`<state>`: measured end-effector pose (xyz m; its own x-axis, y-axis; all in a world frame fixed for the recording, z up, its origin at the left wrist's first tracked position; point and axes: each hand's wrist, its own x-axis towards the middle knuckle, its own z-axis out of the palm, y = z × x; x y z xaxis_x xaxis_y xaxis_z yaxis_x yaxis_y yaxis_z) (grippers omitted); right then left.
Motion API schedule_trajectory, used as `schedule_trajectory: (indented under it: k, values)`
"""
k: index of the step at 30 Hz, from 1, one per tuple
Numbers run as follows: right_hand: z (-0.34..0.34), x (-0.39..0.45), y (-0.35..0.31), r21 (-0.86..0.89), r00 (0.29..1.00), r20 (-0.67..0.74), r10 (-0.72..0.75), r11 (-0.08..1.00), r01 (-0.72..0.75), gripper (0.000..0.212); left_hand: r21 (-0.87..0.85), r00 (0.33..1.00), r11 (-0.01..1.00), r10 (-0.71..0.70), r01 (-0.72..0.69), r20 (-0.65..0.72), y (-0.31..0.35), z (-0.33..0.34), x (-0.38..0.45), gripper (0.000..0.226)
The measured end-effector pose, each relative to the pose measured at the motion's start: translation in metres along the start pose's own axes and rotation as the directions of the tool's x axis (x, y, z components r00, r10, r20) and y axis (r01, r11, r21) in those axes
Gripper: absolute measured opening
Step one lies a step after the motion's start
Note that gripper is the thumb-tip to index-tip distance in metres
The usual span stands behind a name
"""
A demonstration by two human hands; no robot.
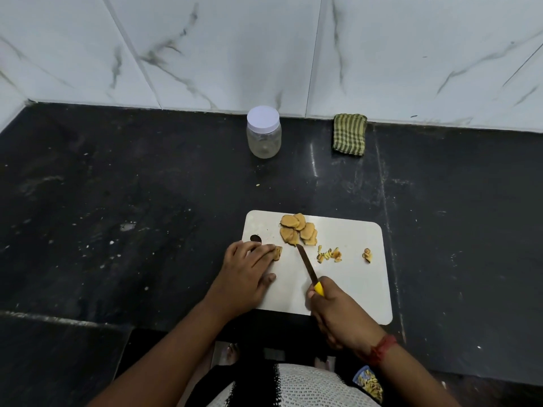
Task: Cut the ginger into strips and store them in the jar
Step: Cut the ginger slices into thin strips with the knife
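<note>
A white cutting board (352,277) lies on the black counter. Several flat ginger slices (298,229) are piled at its far edge. A few thin cut strips (329,255) lie right of centre, with one small ginger bit (367,255) further right. My left hand (246,274) presses a small stack of ginger slices (277,251) onto the board with its fingertips. My right hand (338,312) grips a yellow-handled knife (307,267), whose tip points toward the slice pile. A clear jar (264,136) with a white lid on stands at the back by the wall.
A folded green checked cloth (349,134) lies at the back right against the marble-tiled wall (264,54). The black counter (117,215) spreads wide to the left and right of the board. Its front edge is close to my body.
</note>
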<state>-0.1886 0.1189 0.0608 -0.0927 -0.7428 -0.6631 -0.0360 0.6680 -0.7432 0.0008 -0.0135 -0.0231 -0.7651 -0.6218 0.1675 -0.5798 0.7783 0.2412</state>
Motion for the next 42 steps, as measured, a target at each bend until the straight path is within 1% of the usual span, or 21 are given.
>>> schedule_trajectory:
  k: [3, 7, 11, 14, 15, 19, 27, 31, 34, 38, 40, 42]
  values:
    - [0.009, 0.004, -0.005, -0.168, 0.999, -0.032, -0.03, 0.985, 0.024, 0.015, 0.029, 1.0, 0.999, 0.024, -0.025, 0.015, 0.0, 0.002, -0.002, 0.048]
    - [0.019, 0.01, -0.014, -0.423, 0.993, -0.057, -0.106, 0.903, 0.072, 0.015, 0.044, 0.999, 0.998, 0.033, -0.033, 0.011, 0.005, 0.005, -0.004, 0.05]
    - [0.029, 0.018, -0.019, -0.549, 0.99, -0.062, -0.127, 0.833, 0.072, 0.012, 0.057, 1.0, 0.998, 0.029, -0.029, 0.007, 0.004, 0.007, -0.005, 0.053]
    - [0.036, 0.026, -0.015, -0.638, 0.986, -0.079, -0.147, 0.767, 0.063, 0.001, 0.061, 0.999, 0.997, 0.05, -0.049, -0.018, 0.002, 0.008, -0.005, 0.052]
    - [0.039, 0.027, -0.014, -0.666, 0.984, -0.093, -0.153, 0.744, 0.053, 0.003, 0.063, 0.998, 0.996, 0.059, -0.057, -0.024, 0.001, 0.008, -0.005, 0.051]
    - [0.047, 0.03, -0.013, -0.701, 0.976, -0.148, -0.16, 0.713, 0.01, 0.021, 0.067, 0.997, 0.995, 0.073, -0.07, -0.039, -0.001, 0.009, -0.005, 0.049]
    - [0.057, 0.036, -0.017, -0.71, 0.982, -0.171, -0.083, 0.702, -0.064, 0.037, 0.087, 0.996, 0.994, 0.071, -0.067, -0.048, 0.001, 0.009, -0.006, 0.044]
    - [0.055, 0.032, -0.012, -0.707, 0.98, -0.178, -0.086, 0.704, -0.067, 0.035, 0.115, 0.999, 0.993, 0.023, -0.021, -0.022, 0.008, 0.011, -0.004, 0.046]
    - [0.058, 0.024, 0.0, -0.725, 0.984, -0.159, -0.08, 0.686, -0.062, 0.043, 0.124, 0.999, 0.992, 0.012, -0.008, -0.033, 0.011, 0.014, -0.004, 0.046]
    - [0.052, 0.013, 0.006, -0.725, 0.986, -0.148, -0.073, 0.686, -0.058, 0.038, 0.101, 0.999, 0.995, 0.001, 0.005, -0.055, 0.011, 0.015, -0.004, 0.045]
    - [0.047, 0.009, 0.006, -0.733, 0.983, -0.155, -0.099, 0.679, -0.048, 0.036, 0.092, 0.998, 0.996, 0.0, 0.006, -0.065, 0.012, 0.015, -0.006, 0.045]
    - [0.044, 0.008, 0.004, -0.72, 0.977, -0.164, -0.135, 0.694, -0.025, 0.032, 0.082, 0.997, 0.997, -0.004, 0.01, -0.072, 0.011, 0.016, -0.007, 0.045]
